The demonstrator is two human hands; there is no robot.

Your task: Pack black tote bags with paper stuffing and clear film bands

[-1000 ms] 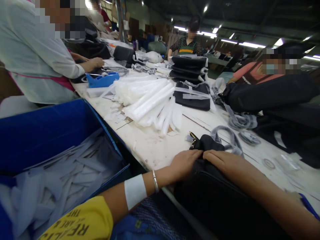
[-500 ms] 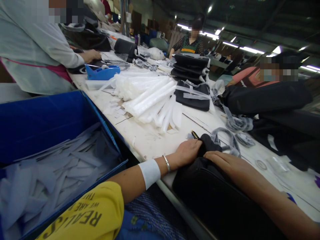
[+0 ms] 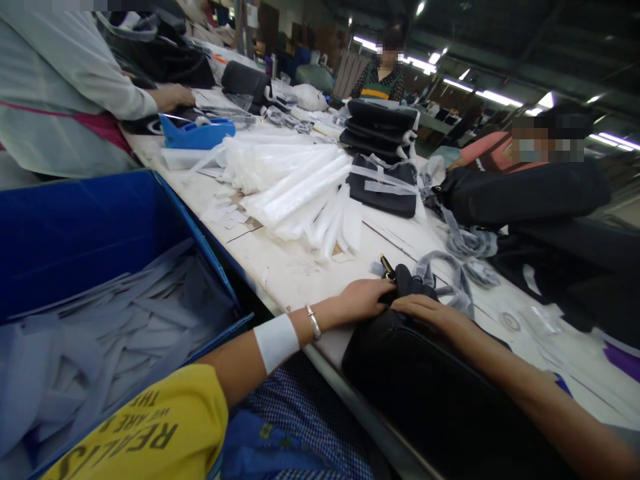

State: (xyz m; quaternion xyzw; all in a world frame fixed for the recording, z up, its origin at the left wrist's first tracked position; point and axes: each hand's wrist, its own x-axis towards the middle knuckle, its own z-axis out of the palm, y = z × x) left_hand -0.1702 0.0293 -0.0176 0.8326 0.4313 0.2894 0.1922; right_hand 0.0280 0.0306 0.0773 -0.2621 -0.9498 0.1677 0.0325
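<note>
A black bag [image 3: 425, 393] lies on its side along the table's near edge, large in the lower right. At its far end, both my hands meet on the bag's top. My left hand [image 3: 367, 298], with a silver bangle and a white band on the forearm, is closed on the bag's far edge, its fingertips hidden. My right hand [image 3: 425, 309] lies over the edge beside it, fingers bent round the black material. Just beyond them a gold-coloured metal clasp [image 3: 385, 263] and a plastic-wrapped strap [image 3: 457, 280] stick out from the bag.
White foam strips [image 3: 300, 193] are heaped mid-table, near a blue tape dispenser [image 3: 197, 132]. Folded black bags [image 3: 377, 130] are stacked behind. A blue bin [image 3: 75, 220] of pale strips stands left. Co-workers are at the left, the back and the right, where more black bags [image 3: 525, 193] lie.
The view has shifted slightly. Both hands stay at the bag's far end; my left hand has flattened a little and the clasp shows more clearly.
</note>
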